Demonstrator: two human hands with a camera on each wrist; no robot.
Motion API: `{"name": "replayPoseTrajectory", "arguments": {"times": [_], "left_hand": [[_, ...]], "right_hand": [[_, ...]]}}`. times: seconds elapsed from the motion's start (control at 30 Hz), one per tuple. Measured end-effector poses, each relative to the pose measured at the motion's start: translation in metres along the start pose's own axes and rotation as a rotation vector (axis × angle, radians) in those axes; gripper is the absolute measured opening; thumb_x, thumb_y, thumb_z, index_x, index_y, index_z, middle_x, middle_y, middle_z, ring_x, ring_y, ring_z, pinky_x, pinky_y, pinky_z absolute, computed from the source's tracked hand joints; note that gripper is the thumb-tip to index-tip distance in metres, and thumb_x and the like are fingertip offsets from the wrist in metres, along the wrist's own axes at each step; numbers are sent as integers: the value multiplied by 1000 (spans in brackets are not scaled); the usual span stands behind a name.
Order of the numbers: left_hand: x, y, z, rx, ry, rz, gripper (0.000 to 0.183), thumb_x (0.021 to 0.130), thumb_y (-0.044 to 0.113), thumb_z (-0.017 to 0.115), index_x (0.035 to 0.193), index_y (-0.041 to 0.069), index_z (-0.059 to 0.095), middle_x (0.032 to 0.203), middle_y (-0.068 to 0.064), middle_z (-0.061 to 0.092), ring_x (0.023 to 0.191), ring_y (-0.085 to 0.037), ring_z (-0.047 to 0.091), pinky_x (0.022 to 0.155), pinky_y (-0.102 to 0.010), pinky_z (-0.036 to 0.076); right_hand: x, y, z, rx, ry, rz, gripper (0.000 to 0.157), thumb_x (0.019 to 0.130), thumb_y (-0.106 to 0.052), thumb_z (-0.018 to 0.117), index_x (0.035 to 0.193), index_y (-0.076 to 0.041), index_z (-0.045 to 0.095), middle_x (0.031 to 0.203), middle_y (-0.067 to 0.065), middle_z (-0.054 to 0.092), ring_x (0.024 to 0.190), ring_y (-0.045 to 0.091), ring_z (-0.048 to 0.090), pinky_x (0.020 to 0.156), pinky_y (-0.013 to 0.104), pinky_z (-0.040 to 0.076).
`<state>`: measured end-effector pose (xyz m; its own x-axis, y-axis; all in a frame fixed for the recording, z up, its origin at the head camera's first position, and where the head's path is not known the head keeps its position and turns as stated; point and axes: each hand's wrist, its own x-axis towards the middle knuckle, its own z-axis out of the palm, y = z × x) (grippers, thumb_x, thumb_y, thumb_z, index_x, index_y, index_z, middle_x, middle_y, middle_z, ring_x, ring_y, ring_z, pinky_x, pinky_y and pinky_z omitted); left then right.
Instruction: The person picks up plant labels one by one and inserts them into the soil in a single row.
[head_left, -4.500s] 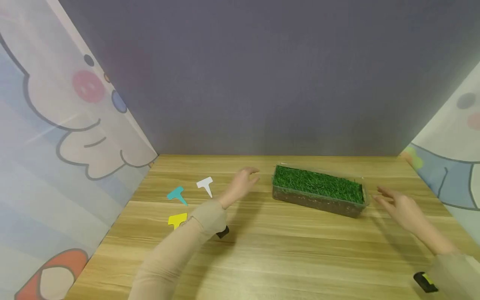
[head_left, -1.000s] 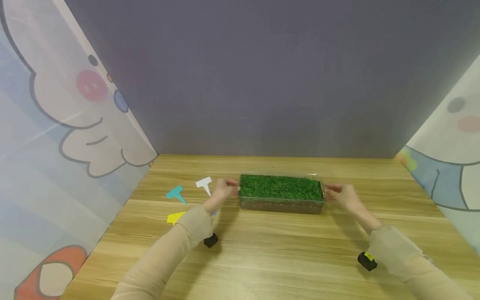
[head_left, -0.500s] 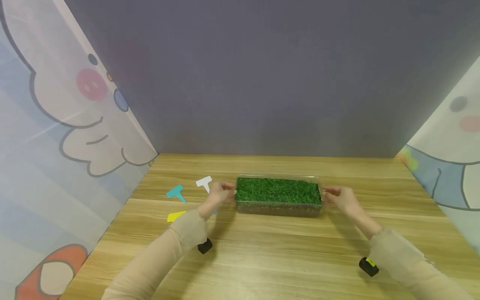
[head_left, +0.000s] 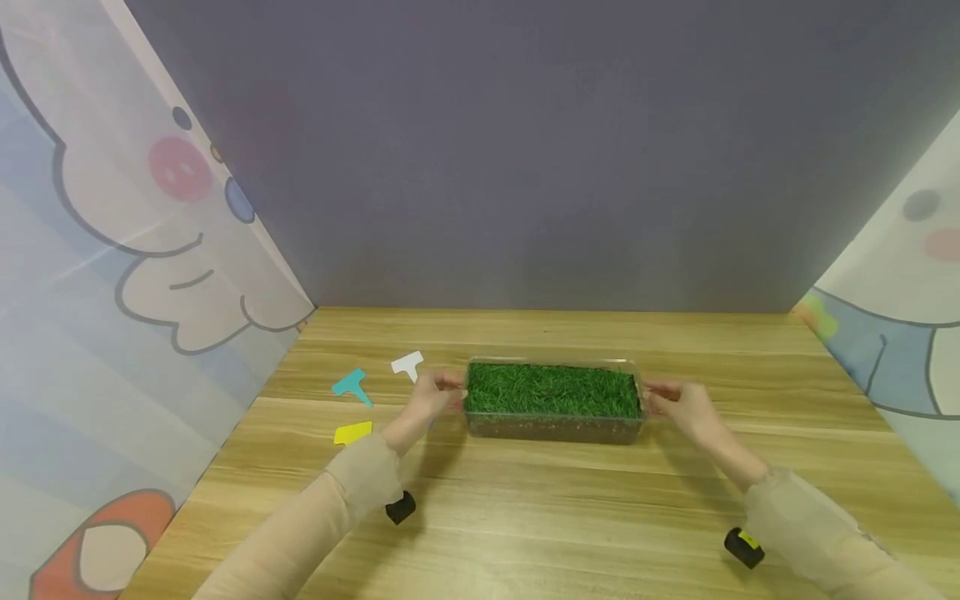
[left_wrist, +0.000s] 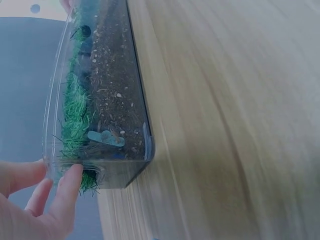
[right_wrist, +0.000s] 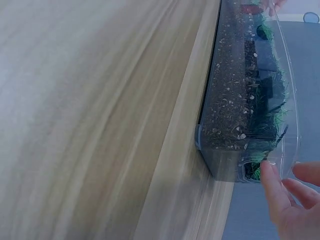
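Note:
A long clear plastic planter box [head_left: 555, 428] stands lengthwise across the wooden table, dark soil below and green grass [head_left: 551, 390] on top. My left hand [head_left: 423, 404] grips its left end. In the left wrist view the left thumb and fingers [left_wrist: 67, 192] pinch the end wall at the rim and cutout. The right hand [head_left: 692, 410] holds the opposite end likewise, with right fingers [right_wrist: 274, 187] at the cutout there. Through the front wall shows a small teal strip [left_wrist: 106, 138] against the soil.
Left of the box lie T-shaped plant labels: a white one [head_left: 407, 363], a teal one [head_left: 350, 383] and a yellow one [head_left: 352, 432]. A blue bit [head_left: 431, 423] peeks out beside the left wrist. A grey panel [head_left: 555, 167] rises behind the table [head_left: 540, 517].
The hands came from apart to both ends of the planter box. The box has moved left and nearer, and it has turned from slanted to straight. The labels have stayed put.

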<state>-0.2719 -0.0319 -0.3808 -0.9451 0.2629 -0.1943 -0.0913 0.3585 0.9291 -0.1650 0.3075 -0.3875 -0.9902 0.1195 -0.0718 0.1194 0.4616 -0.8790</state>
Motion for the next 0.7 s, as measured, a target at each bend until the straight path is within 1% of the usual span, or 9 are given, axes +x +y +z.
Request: {"name": "replayPoseTrajectory", "arguments": {"times": [0.23, 0.3, 0.43, 0.57, 0.7], "left_hand": [[-1, 2, -3, -39, -29, -44, 24, 84, -6, 52, 106, -13, 52, 100, -27, 54, 86, -38, 57, 80, -46, 47], [0, 2, -3, -50, -27, -61, 24, 84, -5, 52, 107, -13, 52, 100, -26, 54, 87, -37, 57, 81, -45, 46], [3, 3, -3, -59, -15, -85, 23, 82, -5, 54, 104, -12, 54, 96, -22, 56, 82, -32, 59, 81, -45, 47], [8, 4, -4, -53, -29, -114, 23, 82, -5, 55, 104, -11, 54, 97, -21, 56, 79, -27, 60, 81, -44, 47], [13, 6, -7, -37, -57, -152, 24, 81, -6, 56, 104, -11, 53, 100, -23, 55, 81, -31, 60, 79, -41, 49]], "right_hand": [[-1, -1, 1, 17, -10, 19, 36, 87, 5, 45, 119, 19, 39, 111, 36, 49, 87, 33, 61, 72, 29, 51], [-1, -1, 1, 7, -7, 16, 36, 87, 4, 45, 119, 19, 40, 110, 35, 49, 86, 32, 62, 72, 29, 51], [-1, -3, -1, 7, 1, 2, 35, 86, 6, 46, 117, 20, 41, 107, 35, 52, 83, 33, 62, 70, 29, 51], [-1, -4, -1, 29, 3, 2, 34, 85, 6, 47, 116, 21, 41, 106, 35, 52, 84, 34, 61, 70, 29, 51], [-1, -4, -1, 45, -3, 17, 35, 86, 5, 47, 117, 20, 41, 107, 35, 51, 85, 33, 61, 72, 29, 51]]}}
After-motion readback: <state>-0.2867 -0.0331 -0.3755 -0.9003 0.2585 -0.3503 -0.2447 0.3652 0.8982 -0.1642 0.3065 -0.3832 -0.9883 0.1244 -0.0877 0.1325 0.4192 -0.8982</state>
